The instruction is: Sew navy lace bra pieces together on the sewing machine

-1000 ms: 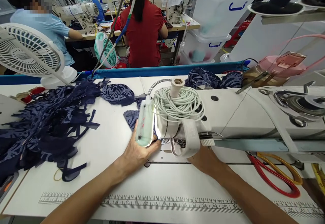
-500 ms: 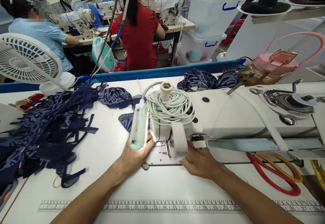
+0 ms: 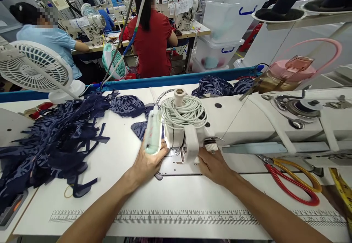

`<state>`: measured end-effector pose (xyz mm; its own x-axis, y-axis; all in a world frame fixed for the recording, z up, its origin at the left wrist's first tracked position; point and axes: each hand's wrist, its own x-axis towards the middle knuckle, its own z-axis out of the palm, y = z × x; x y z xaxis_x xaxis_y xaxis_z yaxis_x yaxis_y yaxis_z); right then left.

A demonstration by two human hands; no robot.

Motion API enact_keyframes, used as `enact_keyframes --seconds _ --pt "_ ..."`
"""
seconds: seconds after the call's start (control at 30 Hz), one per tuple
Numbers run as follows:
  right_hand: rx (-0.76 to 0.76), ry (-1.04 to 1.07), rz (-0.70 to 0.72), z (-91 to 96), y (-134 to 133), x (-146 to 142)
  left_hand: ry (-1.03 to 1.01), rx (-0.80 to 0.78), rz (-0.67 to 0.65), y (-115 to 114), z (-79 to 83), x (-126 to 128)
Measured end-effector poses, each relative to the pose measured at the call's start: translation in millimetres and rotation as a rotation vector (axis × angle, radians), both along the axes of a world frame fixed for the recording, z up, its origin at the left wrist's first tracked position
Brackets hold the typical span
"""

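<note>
My left hand (image 3: 147, 164) lies at the left of the sewing machine's (image 3: 233, 120) needle area. Its thumb is stretched toward the metal plate (image 3: 176, 167), while a pale lamp (image 3: 153, 133) covers part of the other fingers. A navy patterned fabric piece (image 3: 139, 130) shows just behind this hand. On the other side of the needle area, my right hand (image 3: 214, 165) rests low beside the machine head, its fingertips hidden behind it. Whatever lies under the needle is out of sight. A coil of pale cord (image 3: 183, 111) sits on top of the machine head.
A heap of navy fabric pieces (image 3: 57, 140) spreads over the left of the table. Scissors (image 3: 295, 180) with red and yellow handles lie at the right. A ruler scale (image 3: 165, 216) runs along the front. A white fan (image 3: 41, 66) and a pink-lidded bottle (image 3: 294, 70) stand farther back.
The whole view has shifted slightly, showing more of the table's front edge. Both hands stay beside the needle area, with the right hand's fingers a little farther behind the machine head.
</note>
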<state>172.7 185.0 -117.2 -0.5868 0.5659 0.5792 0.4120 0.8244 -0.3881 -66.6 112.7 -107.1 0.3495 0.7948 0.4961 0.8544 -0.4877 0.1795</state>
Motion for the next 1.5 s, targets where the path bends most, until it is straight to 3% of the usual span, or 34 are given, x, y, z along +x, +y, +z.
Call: enact_keyframes --seconds 0.13,0.43,0.73,0.8,0.87,0.93,1.03,1.13,1.23,1.33,1.43,1.5 --pt "0.082 0.034 0.098 6.0 3.6 -2.6 0.022 0.024 -0.002 -2.4 -2.0 -1.2" --pt "0.103 -0.012 0.099 4.1 5.2 -9.1 0.130 -0.017 0.156 6.8 -2.6 -6.6" --pt "0.085 0.052 0.133 5.3 2.1 -10.4 -0.072 -0.073 0.383 -37.9 20.1 -10.5" --pt "-0.017 0.050 0.152 11.5 -11.3 -21.0 -0.216 -0.084 0.411 -48.8 27.5 -2.6" --pt "-0.294 0.047 0.217 20.4 -31.9 -38.3 -0.318 -0.080 0.405 -57.6 37.2 9.6" --pt "-0.613 0.094 0.279 30.0 -54.8 -58.0 -0.308 -0.043 0.366 -65.2 50.1 22.3" --pt "-0.809 0.230 0.274 45.0 -79.6 -74.7 -0.304 -0.045 0.251 -76.6 74.3 32.1" --pt "-0.982 0.266 0.358 63.9 -83.2 -61.4 -0.550 -0.301 0.196 -87.0 95.8 26.1" --pt "-1.166 0.162 0.422 80.4 -67.9 -30.1 -0.932 -0.704 0.176 -89.7 100.5 15.4" --pt "-1.084 -0.029 0.395 82.3 -48.1 -6.2 -1.135 -0.975 0.155 -83.8 83.5 15.1" --pt "-0.970 -0.164 0.376 75.1 -40.5 1.3 -1.227 -1.044 0.203 -77.6 59.5 26.0" --pt "-0.988 -0.175 0.355 72.2 -43.5 -1.5 -1.284 -1.044 0.185 -76.3 49.3 33.2"
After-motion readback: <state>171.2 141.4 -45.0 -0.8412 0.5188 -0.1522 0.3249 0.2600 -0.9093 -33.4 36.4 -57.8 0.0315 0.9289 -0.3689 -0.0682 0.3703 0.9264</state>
